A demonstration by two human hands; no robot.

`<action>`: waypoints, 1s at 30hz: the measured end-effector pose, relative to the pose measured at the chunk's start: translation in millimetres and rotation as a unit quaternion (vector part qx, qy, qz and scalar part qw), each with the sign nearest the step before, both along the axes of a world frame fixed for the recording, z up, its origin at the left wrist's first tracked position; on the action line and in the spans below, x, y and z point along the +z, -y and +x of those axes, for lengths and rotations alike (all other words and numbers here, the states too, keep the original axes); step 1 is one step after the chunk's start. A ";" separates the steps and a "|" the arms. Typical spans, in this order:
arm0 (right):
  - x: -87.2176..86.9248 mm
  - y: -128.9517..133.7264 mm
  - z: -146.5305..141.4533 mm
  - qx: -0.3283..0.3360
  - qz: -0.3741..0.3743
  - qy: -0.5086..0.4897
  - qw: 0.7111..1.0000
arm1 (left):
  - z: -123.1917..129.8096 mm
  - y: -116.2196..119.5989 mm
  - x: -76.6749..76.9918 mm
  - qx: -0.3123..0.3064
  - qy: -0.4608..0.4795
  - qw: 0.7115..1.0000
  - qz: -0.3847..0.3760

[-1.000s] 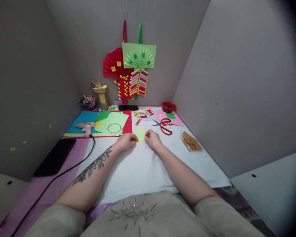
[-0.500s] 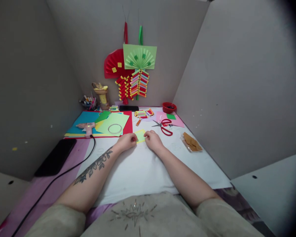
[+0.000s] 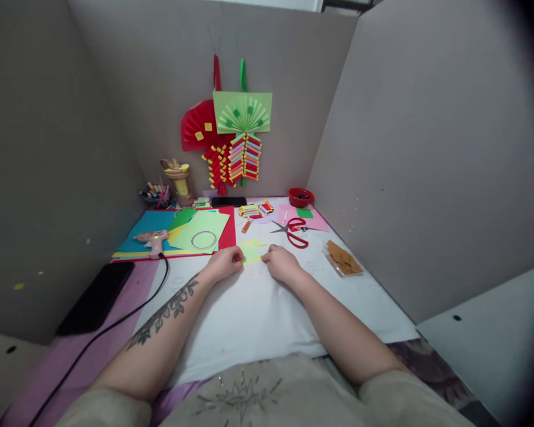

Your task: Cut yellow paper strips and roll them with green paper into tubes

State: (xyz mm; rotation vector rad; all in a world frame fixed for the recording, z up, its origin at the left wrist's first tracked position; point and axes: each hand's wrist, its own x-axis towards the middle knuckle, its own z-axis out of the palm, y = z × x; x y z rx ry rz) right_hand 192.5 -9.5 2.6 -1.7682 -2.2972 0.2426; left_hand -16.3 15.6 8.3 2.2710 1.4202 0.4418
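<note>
A small light green paper piece with yellow edges (image 3: pixel 251 253) lies on the white table cover (image 3: pixel 244 314) between my hands. My left hand (image 3: pixel 226 261) has its fingers curled at the left edge of this paper, pinching it. On the other side, my right hand (image 3: pixel 279 262) has its fingers bent together at the paper's right edge; whether anything is between them is too small to tell. A yellow strip sticks out at the paper's upper right. Open scissors with red handles (image 3: pixel 297 240) lie beyond my right hand.
A pink glue gun (image 3: pixel 155 242) with a black cord rests on coloured sheets (image 3: pixel 200 231) at the left. A black phone-like slab (image 3: pixel 97 298), a red bowl (image 3: pixel 301 197) and a brown packet (image 3: pixel 343 259) lie around. Paper fans (image 3: pixel 244 112) hang on the back wall.
The view has tilted up slightly, so the table things sit lower in the picture. My hands stay beside the small paper, and a yellow strip now shows at its upper right.
</note>
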 end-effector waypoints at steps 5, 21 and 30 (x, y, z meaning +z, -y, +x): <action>1.2 -1.4 1.1 -0.022 0.015 -0.065 0.998 | -1.0 1.0 -0.9 -0.011 0.001 1.000 0.012; -13.4 -45.4 2.0 -0.105 0.082 -0.080 0.988 | -6.8 3.5 1.9 -0.010 -0.025 0.997 0.069; -20.1 -50.7 1.1 -0.115 0.059 -0.062 0.990 | -4.7 -4.9 0.7 0.047 -0.062 0.988 0.135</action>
